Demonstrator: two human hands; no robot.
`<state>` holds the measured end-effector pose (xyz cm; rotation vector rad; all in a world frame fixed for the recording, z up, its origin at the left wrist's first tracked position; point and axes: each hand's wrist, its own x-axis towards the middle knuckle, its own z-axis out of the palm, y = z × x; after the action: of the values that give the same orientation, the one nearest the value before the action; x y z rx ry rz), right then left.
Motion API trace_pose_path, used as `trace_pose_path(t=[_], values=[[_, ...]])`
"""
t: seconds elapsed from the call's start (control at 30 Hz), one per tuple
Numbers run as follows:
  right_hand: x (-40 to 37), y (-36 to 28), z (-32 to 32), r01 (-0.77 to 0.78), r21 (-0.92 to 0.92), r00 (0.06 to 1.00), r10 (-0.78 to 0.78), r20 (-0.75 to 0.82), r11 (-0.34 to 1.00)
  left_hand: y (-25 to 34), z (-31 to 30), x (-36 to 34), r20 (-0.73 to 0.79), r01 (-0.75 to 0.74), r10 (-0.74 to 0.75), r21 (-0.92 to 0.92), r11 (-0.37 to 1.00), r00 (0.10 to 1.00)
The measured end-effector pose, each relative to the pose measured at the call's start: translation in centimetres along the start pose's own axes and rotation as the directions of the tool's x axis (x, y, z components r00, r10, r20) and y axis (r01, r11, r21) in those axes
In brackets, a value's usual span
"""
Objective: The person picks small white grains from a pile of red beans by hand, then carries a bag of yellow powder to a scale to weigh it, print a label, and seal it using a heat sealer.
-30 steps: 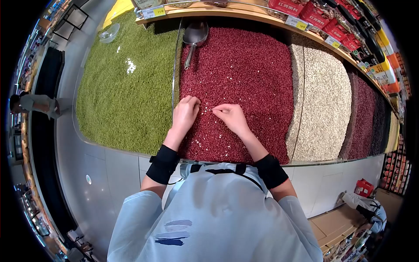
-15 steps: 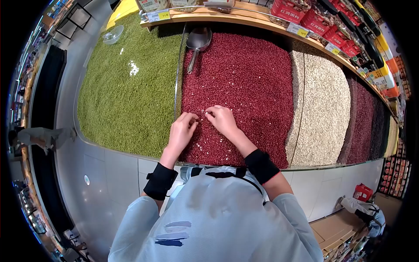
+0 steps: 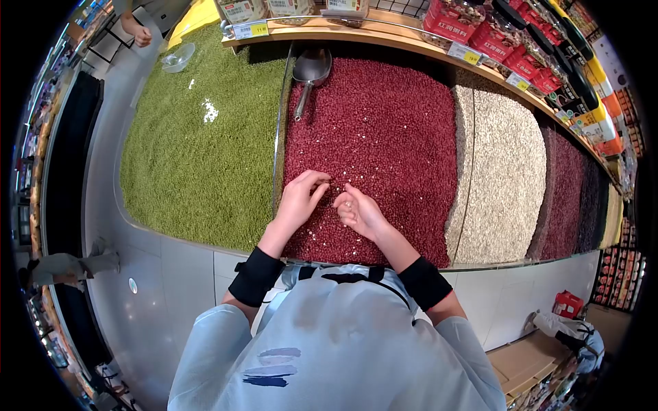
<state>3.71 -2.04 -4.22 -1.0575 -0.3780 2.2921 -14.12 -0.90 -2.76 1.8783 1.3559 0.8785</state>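
Observation:
Dark red beans (image 3: 391, 137) fill the middle bin, with small white bits scattered among them. Over their left part is my left hand (image 3: 301, 198), fingers bent with the tips at the beans; what they pinch is too small to tell. Just right of it, my right hand (image 3: 360, 211) is turned partly palm up, its fingers curled around small pale bits and the index finger pointing towards the left fingertips. The two hands are close but apart. A metal scoop (image 3: 312, 68) lies at the top left of the red beans.
Green beans (image 3: 205, 151) fill the left bin, with a clear plastic scoop (image 3: 178, 59) on them. White grains (image 3: 507, 171) lie in the right bin. A wooden shelf (image 3: 404, 38) with jars runs behind. Another person's hand (image 3: 139, 34) shows at top left; other people are further off.
My right hand has moved down and turned its palm upward, with fingers curled. My left hand has shifted right. Another person's hand has appeared at the top left.

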Motion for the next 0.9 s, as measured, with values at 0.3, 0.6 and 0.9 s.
trace_pose_path(t=[0.3,0.6,0.9], values=[[-2.5,-2.3,-3.3,0.281,-0.182,0.928,-0.315,-0.199,0.942,0.0,-0.3,5.2,-0.076,-0.179,0.195,0.174,0.968,0.978],[1.3,-2.0,-2.6,0.233,-0.95,0.583,-0.751,0.309,-0.21,-1.4,2.9,3.5,0.133,-0.129,0.106,0.174,0.976,0.985],[1.6,-1.8,-2.5,0.237,-0.952,0.559,-0.774,0.297,-0.195,-1.9,3.4,4.3,0.084,-0.089,0.074,0.181,0.98,0.994]])
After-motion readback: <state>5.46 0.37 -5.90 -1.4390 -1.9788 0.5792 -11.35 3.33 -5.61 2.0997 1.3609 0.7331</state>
